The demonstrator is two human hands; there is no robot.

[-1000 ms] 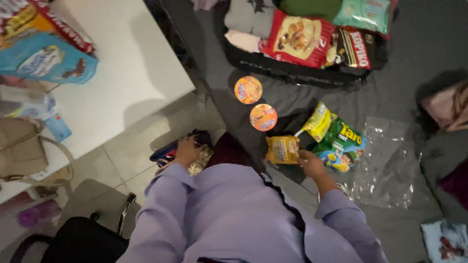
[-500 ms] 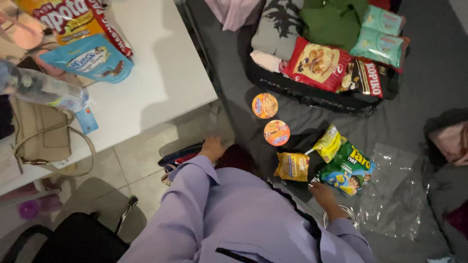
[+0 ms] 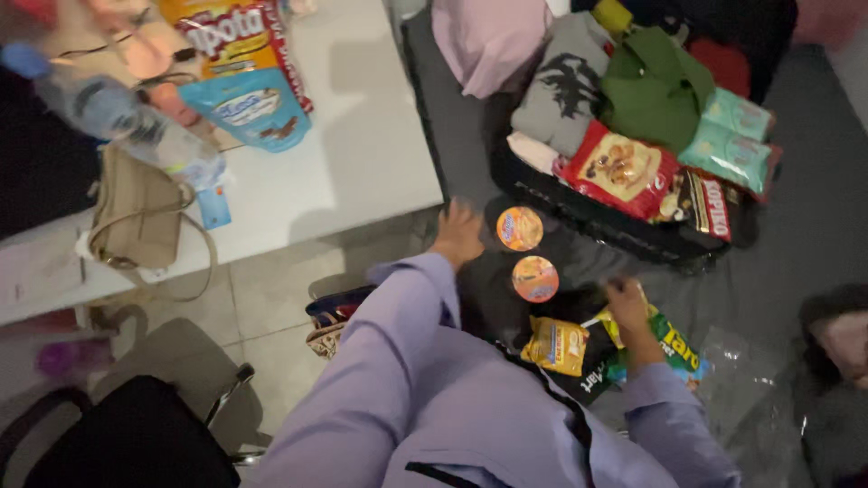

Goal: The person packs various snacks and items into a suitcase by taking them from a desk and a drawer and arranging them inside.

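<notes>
Grey floor: orange round lids (image 3: pixel 519 228), yellow packet (image 3: pixel 558 345).

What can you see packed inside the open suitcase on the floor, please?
In the suitcase: a grey folded garment, a green garment, a red snack bag and two pale green packets. Whatever lies beneath them is covered.

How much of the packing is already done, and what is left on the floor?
Done: folded clothes and a red snack bag fill the suitcase. In hand: the right hand is on the green packets; the left hand reaches near the round cups. Left: both cups and a yellow packet.
</notes>
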